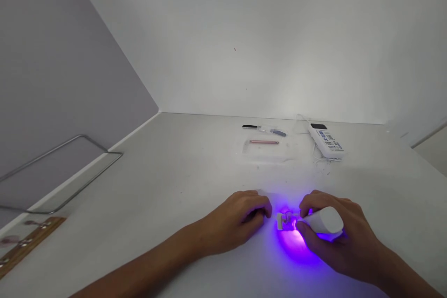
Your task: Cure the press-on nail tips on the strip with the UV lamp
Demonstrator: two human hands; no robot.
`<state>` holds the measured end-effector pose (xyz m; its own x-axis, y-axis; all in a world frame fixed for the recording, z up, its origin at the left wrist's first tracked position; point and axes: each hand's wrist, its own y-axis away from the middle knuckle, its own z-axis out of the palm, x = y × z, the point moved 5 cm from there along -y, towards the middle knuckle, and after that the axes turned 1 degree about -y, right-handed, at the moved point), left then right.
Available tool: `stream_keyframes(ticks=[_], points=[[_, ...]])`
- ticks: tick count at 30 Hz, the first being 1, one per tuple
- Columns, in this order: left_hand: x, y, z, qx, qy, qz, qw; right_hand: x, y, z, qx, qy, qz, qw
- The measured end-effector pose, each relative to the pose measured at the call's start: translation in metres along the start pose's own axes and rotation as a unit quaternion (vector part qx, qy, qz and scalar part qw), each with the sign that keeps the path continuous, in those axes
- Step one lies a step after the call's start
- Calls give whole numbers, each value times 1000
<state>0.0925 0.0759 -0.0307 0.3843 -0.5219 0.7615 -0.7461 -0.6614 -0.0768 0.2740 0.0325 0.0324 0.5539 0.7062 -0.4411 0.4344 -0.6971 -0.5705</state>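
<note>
My right hand (pixel 345 233) is closed around a small white UV lamp (pixel 323 221), held tilted low over the table. Violet light from it falls on a small clear and white piece (pixel 286 221) just in front of its lit end. This piece is washed in glare, so its exact kind does not show. My left hand (pixel 239 219) lies on the table to the left of the piece, apart from it. Its fingers are curled in loosely, with nothing visible between them.
Farther back on the white table (pixel 157 172) lie a pink pen-like tool (pixel 264 142), a black-handled tool (pixel 250 126) and a white power bank (pixel 326 141) with a cable. A metal wire frame (pixel 87 191) and a wooden strip (pixel 31 244) are at the left edge.
</note>
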Motion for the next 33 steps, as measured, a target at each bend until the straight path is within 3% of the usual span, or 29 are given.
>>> stream_keyframes(ticks=[33], points=[[1,-1,2,2,-24,12,1000,1,1,1,-4,4,8,1000]])
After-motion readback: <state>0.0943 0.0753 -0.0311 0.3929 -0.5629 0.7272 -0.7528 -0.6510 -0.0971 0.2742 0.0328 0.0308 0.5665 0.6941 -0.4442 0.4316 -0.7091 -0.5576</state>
